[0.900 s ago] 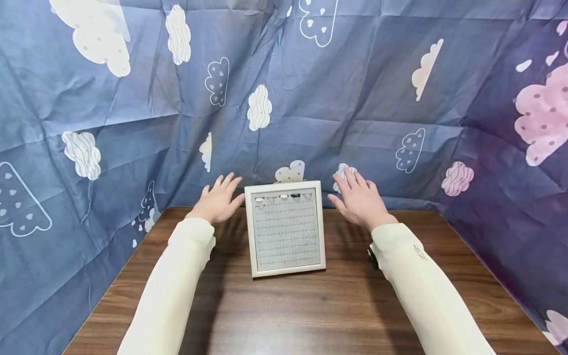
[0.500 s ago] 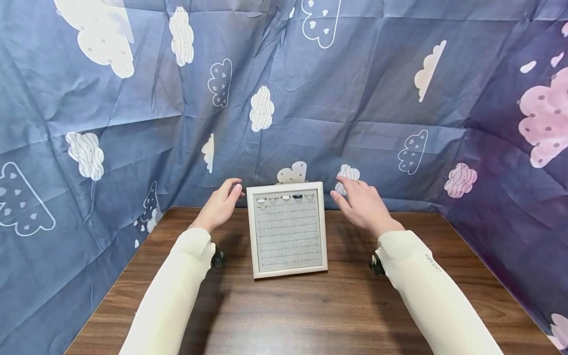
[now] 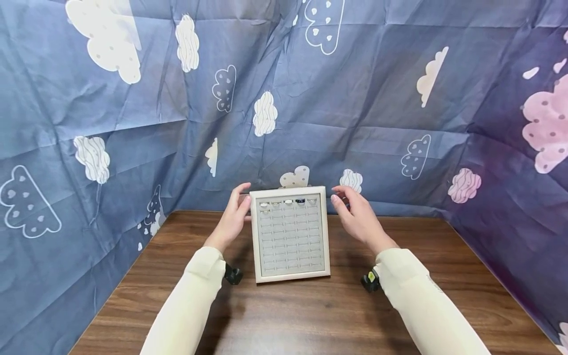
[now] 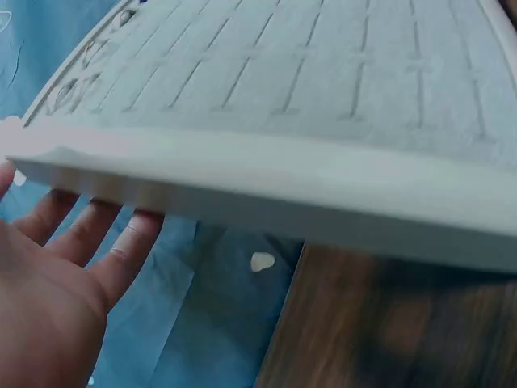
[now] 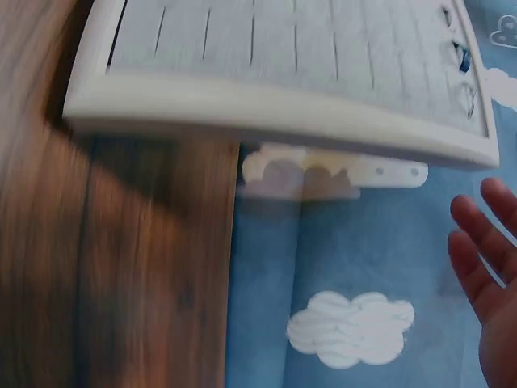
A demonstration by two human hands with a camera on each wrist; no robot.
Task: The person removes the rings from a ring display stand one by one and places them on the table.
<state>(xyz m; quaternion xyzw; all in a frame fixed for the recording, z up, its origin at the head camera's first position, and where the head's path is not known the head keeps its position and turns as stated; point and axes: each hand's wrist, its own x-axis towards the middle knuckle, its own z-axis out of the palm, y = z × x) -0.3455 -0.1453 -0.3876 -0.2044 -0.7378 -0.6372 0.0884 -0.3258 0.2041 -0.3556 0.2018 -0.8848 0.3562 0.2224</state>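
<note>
A white-framed ring display board (image 3: 292,244) with a grey slotted face leans back on the table. Several rings (image 3: 289,201) sit in its top row, one of them dark, and another ring (image 3: 265,211) starts the second row. My left hand (image 3: 230,219) is at the board's upper left side; in the left wrist view its straight, spread fingers (image 4: 128,246) meet the side edge of the frame (image 4: 323,206). Beside the upper right corner, my right hand (image 3: 361,217) is held apart from the frame, fingers loosely bent, holding nothing.
The brown wood-grain table (image 3: 293,315) lies under the board. Behind and around it hangs a blue cloth (image 3: 337,103) printed with clouds. Small black wrist devices (image 3: 232,274) show at both cuffs.
My left hand has moved right to the board's side, its fingers turning from palm-down to edge-on. The right hand has turned too and stays by the upper right corner. The board stands as before.
</note>
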